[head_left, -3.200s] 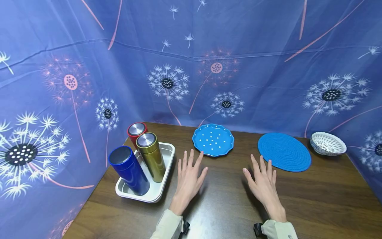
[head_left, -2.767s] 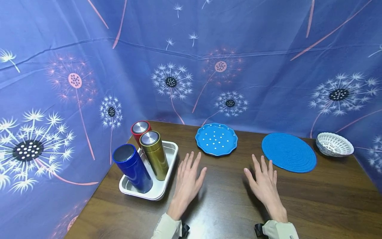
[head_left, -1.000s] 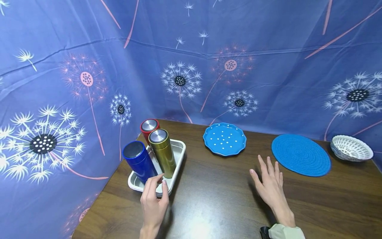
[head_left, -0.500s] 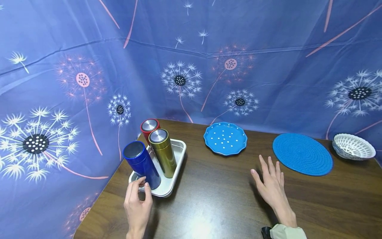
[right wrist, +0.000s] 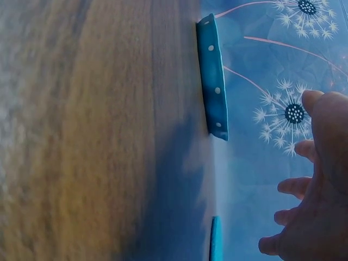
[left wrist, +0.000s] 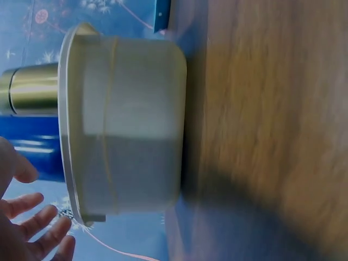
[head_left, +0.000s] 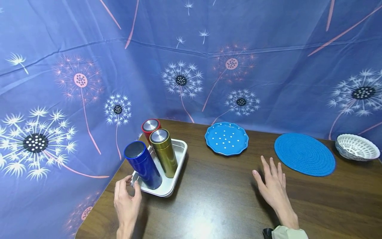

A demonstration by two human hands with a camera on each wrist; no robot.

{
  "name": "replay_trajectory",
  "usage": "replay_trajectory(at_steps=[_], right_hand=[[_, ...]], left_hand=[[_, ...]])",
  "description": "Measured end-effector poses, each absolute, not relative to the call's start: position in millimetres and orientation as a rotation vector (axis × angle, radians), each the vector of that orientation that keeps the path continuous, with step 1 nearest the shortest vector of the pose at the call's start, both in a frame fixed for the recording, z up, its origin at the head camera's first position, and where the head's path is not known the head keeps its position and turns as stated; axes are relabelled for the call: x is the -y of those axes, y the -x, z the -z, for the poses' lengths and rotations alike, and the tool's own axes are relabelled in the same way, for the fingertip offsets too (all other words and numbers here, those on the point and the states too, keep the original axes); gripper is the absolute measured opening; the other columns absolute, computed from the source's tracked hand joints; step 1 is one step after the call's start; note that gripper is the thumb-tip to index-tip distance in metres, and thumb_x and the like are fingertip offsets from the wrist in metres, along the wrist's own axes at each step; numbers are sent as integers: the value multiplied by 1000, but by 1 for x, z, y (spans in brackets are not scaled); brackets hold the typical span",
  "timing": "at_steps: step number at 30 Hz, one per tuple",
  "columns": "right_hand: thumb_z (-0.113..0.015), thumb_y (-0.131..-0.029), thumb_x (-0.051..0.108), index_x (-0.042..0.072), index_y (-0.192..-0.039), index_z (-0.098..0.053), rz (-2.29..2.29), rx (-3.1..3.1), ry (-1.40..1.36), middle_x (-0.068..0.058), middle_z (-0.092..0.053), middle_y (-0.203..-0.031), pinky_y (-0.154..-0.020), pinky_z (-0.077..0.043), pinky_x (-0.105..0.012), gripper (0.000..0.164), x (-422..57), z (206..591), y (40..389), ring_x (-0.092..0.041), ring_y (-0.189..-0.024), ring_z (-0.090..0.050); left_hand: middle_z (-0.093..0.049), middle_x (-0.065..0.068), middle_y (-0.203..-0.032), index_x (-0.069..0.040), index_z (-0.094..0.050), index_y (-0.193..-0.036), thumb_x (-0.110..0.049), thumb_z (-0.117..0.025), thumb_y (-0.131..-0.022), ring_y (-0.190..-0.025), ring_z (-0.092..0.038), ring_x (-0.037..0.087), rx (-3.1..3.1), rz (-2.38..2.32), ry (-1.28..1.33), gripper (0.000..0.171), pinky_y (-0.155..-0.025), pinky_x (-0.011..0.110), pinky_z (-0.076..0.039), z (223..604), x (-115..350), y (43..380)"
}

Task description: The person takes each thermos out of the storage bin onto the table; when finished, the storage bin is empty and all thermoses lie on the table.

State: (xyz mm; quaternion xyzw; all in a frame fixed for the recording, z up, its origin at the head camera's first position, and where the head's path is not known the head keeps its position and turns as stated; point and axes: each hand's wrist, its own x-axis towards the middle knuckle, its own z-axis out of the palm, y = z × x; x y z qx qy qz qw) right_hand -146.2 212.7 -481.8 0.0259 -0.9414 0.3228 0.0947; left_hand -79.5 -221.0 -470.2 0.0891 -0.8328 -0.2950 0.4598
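My left hand [head_left: 126, 200] is at the near left corner of a white, deep-sided tray [head_left: 162, 192], thumb and fingers apart and slightly bent. The left wrist view shows the fingers spread at the level of the rim, beside the tray's wall [left wrist: 141, 98]. In the tray stand a blue thermos bottle [head_left: 144, 167], closest to this hand, and a gold thermos bottle [head_left: 165, 156]. A red thermos bottle [head_left: 147, 134] is behind them, its base hidden. My right hand [head_left: 273, 189] hovers over the table, palm down, fingers spread, holding nothing.
A blue plate [head_left: 226, 138] with white dots and a scalloped rim lies at the back middle. Right of it is a round blue woven placemat [head_left: 304, 154], then a white openwork bowl [head_left: 356, 147]. A blue dandelion-print cloth [head_left: 268, 66] hangs behind the wooden table [head_left: 223, 199].
My left hand has moved left, from between plate and tray, past the tray's front to its near left corner. The head view has turned somewhat left. My right hand has kept its pose.
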Motion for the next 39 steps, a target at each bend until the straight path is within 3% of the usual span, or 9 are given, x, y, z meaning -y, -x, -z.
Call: replay_trajectory(at_steps=[15, 25, 39], right_hand=[[-43, -102, 39, 12, -157, -14, -995, 2763, -111, -36, -9, -155, -103, 0, -75, 68, -217, 485, 143, -57, -141, 5], [-44, -102, 35, 10, -157, -13, -1026, 2741, -143, -37, -9, -155, -103, 0, -75, 67, -215, 482, 143, -57, -141, 4], [-45, -103, 31, 7, -157, -12, -1188, 2694, -203, -37, -9, -155, -105, -3, -73, 68, -210, 480, 144, -58, -141, 0]], left_hand=[[-61, 21, -103, 5, -61, -111, 2, -63, -82, -95, -60, 39, 2190, 848, -417, 30, -77, 52, -41, 481, 235, 99], [-67, 26, -108, 6, -63, -116, 5, -58, -82, -100, -63, 43, 2238, 965, -467, 35, -84, 53, -44, 478, 239, 107], [-69, 25, -108, 3, -68, -115, 6, -51, -83, -99, -65, 43, 2249, 1066, -580, 36, -83, 54, -45, 475, 240, 107]])
